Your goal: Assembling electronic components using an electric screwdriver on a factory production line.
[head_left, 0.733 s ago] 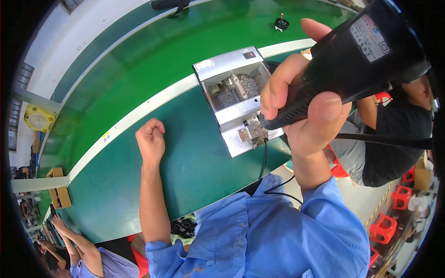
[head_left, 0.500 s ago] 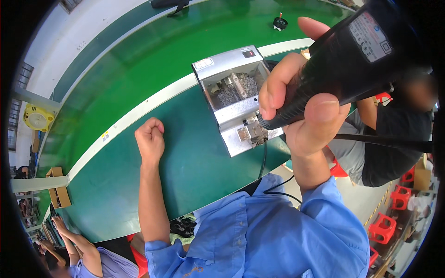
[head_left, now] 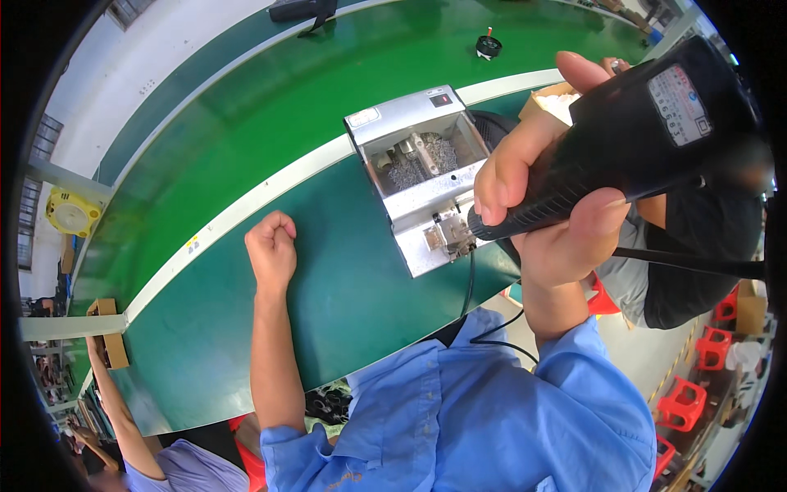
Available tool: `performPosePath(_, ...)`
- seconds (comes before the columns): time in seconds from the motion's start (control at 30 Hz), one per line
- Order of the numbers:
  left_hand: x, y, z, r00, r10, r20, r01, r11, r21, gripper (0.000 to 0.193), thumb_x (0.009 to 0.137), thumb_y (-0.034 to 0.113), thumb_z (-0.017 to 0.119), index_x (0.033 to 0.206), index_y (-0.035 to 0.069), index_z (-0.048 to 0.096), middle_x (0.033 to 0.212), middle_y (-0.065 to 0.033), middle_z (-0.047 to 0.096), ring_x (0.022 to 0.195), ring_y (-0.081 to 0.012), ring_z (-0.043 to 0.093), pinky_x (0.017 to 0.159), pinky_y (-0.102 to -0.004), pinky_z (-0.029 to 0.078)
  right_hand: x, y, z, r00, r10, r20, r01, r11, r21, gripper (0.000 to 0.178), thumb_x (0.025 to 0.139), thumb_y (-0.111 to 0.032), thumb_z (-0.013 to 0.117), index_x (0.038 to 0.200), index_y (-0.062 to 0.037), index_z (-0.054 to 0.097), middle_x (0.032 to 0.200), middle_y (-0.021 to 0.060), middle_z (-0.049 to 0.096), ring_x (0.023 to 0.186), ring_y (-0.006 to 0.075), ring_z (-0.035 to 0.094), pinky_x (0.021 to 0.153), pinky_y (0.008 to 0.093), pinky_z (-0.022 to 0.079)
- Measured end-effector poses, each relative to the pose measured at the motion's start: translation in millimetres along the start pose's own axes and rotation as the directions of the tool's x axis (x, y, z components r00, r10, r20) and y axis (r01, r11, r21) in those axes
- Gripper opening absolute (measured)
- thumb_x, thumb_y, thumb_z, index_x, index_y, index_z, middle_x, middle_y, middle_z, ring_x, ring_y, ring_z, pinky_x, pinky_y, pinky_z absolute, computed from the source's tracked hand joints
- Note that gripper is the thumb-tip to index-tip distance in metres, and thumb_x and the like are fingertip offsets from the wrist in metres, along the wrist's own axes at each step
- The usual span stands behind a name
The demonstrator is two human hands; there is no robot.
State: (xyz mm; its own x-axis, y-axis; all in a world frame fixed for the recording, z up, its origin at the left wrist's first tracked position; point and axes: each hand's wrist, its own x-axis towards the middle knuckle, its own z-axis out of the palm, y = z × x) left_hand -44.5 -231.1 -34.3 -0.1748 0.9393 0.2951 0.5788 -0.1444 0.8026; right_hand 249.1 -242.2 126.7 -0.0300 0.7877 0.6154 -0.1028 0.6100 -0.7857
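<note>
My right hand (head_left: 566,184) is wrapped round a black electric screwdriver (head_left: 631,123), which slants across the upper right with a cable behind it. Its narrow ribbed end (head_left: 492,225) points at the outlet (head_left: 451,235) of a silver screw feeder (head_left: 407,119); whether the bit touches there is hidden. Many small screws (head_left: 406,174) lie in the feeder's open tray. To the left of the feeder, my left hand (head_left: 272,246) rests in a fist above the dark green table (head_left: 344,303). Its fingers are curled in, and anything inside them is hidden.
A green conveyor belt (head_left: 213,156) runs behind a white rail. On it sits a small black round part (head_left: 489,46). A cardboard box (head_left: 111,344) stands at the far left beside a co-worker's arm (head_left: 123,402). Another person (head_left: 697,271) sits at the right, near red stools (head_left: 682,403).
The view has shifted slightly, and the screwdriver and right hand appear a little lower and further right. At the left, the co-worker's arm has reached up to the cardboard box. My left fist is unchanged.
</note>
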Motion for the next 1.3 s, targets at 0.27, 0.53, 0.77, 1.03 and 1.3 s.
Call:
performPosePath(0.27, 1, 2, -1, 1.0, -0.005, 0.001, 0.005, 1.0, 0.007, 0.023, 0.072, -0.011, 0.035, 0.063, 0.0, 0.053, 0.052, -0.0046, 0.042, 0.049, -0.0095, 0.039, 0.046, -0.0259, 0.031, 1, 6, 6, 0.999, -0.039, -0.008, 0.04, 0.998, 0.044, 0.093, 0.084, -0.064, 0.053, 0.138, 0.0059, 0.023, 0.06, 0.0096, 0.047, 0.044, 0.0164, 0.048, 0.043, 0.0276, 0.044)
performPosePath(0.53, 1, 1, 0, 1.0, 0.004, 0.001, -0.004, 1.0, 0.005, 0.023, 0.072, -0.011, 0.035, 0.063, 0.0, 0.052, 0.052, -0.0044, 0.042, 0.049, -0.0094, 0.039, 0.046, -0.026, 0.031, 2, 8, 6, 0.999, -0.038, -0.011, 0.039, 0.995, 0.09, 0.093, 0.083, -0.063, 0.056, 0.135, 0.0082, 0.026, 0.06, 0.0089, 0.047, 0.044, 0.0154, 0.049, 0.043, 0.027, 0.045)
performPosePath(0.77, 3, 2, 0, 1.0, -0.013, -0.008, 0.013, 1.0, 0.002, 0.022, 0.072, -0.011, 0.035, 0.063, 0.0, 0.052, 0.051, -0.0046, 0.042, 0.049, -0.0091, 0.039, 0.046, -0.0261, 0.031, 1, 4, 7, 0.999, -0.025, -0.037, 0.028, 0.996, 0.086, 0.095, 0.082, -0.065, 0.056, 0.137, 0.0056, 0.024, 0.061, 0.0085, 0.047, 0.045, 0.0156, 0.049, 0.044, 0.0266, 0.045)
performPosePath(1.03, 1, 0, 1, 1.0, -0.018, -0.015, 0.018, 1.0, 0.011, 0.022, 0.071, -0.011, 0.035, 0.063, 0.0, 0.053, 0.051, -0.0051, 0.042, 0.049, -0.0092, 0.04, 0.046, -0.0265, 0.03, -24, -4, -21, 0.995, 0.07, 0.078, -0.089, 0.957, 0.277, 0.091, 0.087, -0.061, 0.052, 0.141, 0.0029, 0.016, 0.061, 0.0068, 0.045, 0.046, 0.016, 0.049, 0.045, 0.0285, 0.045)
performPosePath(1.3, -2, 6, -2, 1.0, -0.015, -0.022, 0.015, 1.0, 0.013, 0.023, 0.071, -0.011, 0.035, 0.062, 0.001, 0.052, 0.05, -0.004, 0.041, 0.048, -0.009, 0.038, 0.045, -0.0269, 0.029, -69, -3, -26, 0.972, 0.234, 0.032, -0.218, 0.838, 0.501, 0.093, 0.073, -0.042, 0.078, 0.137, 0.0034, 0.028, 0.067, 0.0117, 0.058, 0.057, 0.0152, 0.054, 0.051, 0.0246, 0.043)
